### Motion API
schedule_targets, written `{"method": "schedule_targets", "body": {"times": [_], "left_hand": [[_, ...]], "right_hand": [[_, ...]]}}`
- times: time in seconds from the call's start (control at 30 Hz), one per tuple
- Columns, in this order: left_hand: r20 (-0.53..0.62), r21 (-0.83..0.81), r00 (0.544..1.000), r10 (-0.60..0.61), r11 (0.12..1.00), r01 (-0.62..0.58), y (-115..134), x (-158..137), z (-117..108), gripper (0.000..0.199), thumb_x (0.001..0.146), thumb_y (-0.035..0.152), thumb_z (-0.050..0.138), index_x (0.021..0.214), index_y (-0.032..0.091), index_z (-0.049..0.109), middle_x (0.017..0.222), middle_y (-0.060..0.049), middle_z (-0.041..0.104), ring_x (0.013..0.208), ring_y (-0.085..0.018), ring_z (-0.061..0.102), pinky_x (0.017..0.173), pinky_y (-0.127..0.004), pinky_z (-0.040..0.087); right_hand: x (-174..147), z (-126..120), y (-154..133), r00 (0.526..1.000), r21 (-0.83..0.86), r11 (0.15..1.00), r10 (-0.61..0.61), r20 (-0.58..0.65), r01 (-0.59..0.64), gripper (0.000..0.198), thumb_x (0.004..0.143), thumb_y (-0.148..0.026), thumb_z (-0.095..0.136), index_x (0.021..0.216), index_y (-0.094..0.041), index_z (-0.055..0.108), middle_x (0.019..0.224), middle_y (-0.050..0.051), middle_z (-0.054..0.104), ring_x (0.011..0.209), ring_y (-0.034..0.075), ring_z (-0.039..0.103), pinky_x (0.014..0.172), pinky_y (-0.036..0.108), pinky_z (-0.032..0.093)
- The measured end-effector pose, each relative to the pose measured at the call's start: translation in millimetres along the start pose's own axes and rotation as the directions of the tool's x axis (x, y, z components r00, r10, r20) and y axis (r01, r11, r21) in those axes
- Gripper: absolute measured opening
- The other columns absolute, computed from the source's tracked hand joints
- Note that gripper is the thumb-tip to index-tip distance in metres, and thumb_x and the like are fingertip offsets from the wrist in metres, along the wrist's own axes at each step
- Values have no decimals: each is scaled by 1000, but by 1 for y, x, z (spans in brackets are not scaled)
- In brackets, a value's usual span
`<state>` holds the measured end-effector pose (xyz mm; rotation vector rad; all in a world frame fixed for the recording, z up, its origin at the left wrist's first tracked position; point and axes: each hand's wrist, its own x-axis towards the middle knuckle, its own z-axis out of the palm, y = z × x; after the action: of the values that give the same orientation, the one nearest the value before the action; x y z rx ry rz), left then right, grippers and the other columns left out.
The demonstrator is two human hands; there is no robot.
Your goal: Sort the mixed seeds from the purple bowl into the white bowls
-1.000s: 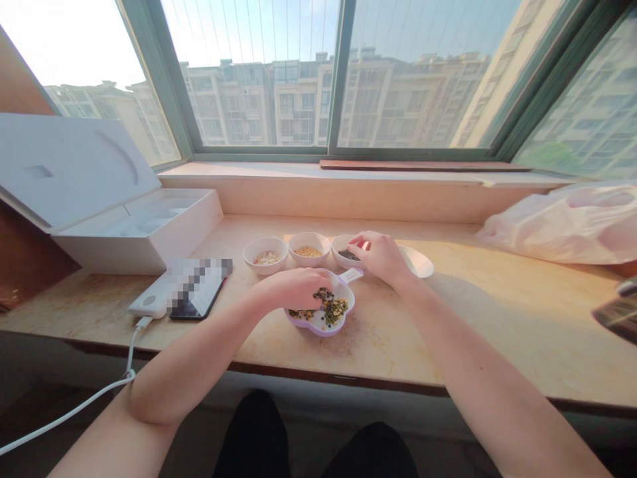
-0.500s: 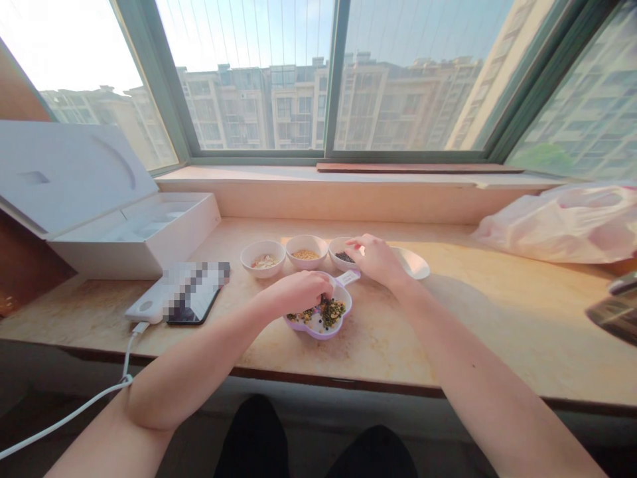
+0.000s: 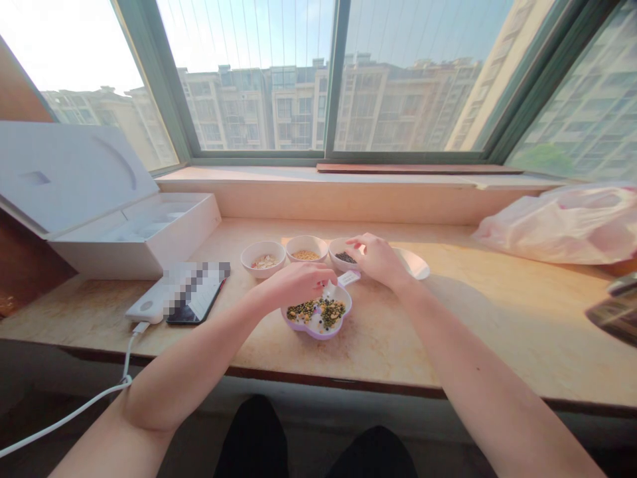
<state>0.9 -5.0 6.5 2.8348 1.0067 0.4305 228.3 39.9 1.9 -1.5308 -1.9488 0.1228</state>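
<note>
My left hand [image 3: 302,282] hovers over the back of a purple-rimmed, lobed dish [image 3: 318,334], its fingers drawn together; whatever they hold is too small to make out. Mixed green, black and yellow beans [image 3: 332,311] lie in separate sections of that dish, whose handle [image 3: 349,277] points back and right. Over a small white bowl [image 3: 340,265] of black beans [image 3: 345,257], my right hand [image 3: 377,257] has its fingers bent in a pinch. Its fingertips reach past the rim, and what is between them is hidden.
Left of the black beans stand a bowl of yellow grains [image 3: 306,255] and a bowl of pale flakes [image 3: 263,261]. A white plate [image 3: 414,263] is partly behind my right wrist. A phone [image 3: 199,299], a cabled white power bank [image 3: 148,302], an open white box [image 3: 174,229] and a plastic bag [image 3: 562,226] surround them.
My left hand has risen from among the beans and moved slightly back, uncovering more of the left section. My right hand stays at the black bean bowl, fingers slightly shifted.
</note>
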Motion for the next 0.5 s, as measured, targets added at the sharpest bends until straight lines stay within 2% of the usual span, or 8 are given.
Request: {"method": "schedule_targets", "body": {"times": [0.13, 0.27, 0.33, 0.4, 0.5], "left_hand": [[-165, -28, 985, -58, 998, 54, -2, -1, -3, 27, 88, 7, 56, 104, 23, 70, 101, -1, 74, 86, -16, 69, 75, -26, 50], [-339, -97, 937, -85, 994, 55, -6, -1, -3, 19, 90, 8, 58, 101, 21, 68, 97, 0, 73, 82, -13, 67, 76, -25, 50], [-397, -116, 912, -100, 992, 59, -7, 0, -2, 12, 93, 12, 61, 99, 21, 67, 96, 0, 73, 82, -13, 66, 78, -25, 50], [-421, -124, 899, -116, 990, 70, -8, 0, -3, 8, 95, 15, 62, 99, 20, 66, 95, 0, 72, 82, -12, 66, 80, -24, 50], [-403, -129, 907, -122, 989, 76, -8, 0, -3, 4, 97, 19, 61, 98, 20, 66, 95, 0, 71, 84, -12, 65, 81, -25, 50]], "right_hand": [[0, -4, 1, 998, 59, 998, -23, -59, 26, 19, 90, -24, 66, 102, -20, 80, 96, 8, 77, 79, 20, 65, 79, 34, 50], [-3, -9, -9, 999, 236, 972, 9, -50, 3, 19, 89, -28, 65, 96, -18, 80, 91, 8, 77, 72, 18, 61, 72, 32, 49], [-6, -11, -15, 1000, 394, 919, -1, 31, -12, 24, 90, -34, 65, 96, -17, 80, 89, 7, 76, 69, 16, 59, 68, 30, 47], [-9, -11, -20, 979, 541, 839, -56, 194, -59, 34, 90, -47, 65, 95, -16, 78, 81, 5, 73, 61, 13, 53, 59, 27, 43], [-14, -8, -24, 890, 654, 738, -175, 422, -166, 49, 85, -64, 67, 87, -16, 75, 71, 2, 65, 54, 9, 43, 51, 25, 34]]}}
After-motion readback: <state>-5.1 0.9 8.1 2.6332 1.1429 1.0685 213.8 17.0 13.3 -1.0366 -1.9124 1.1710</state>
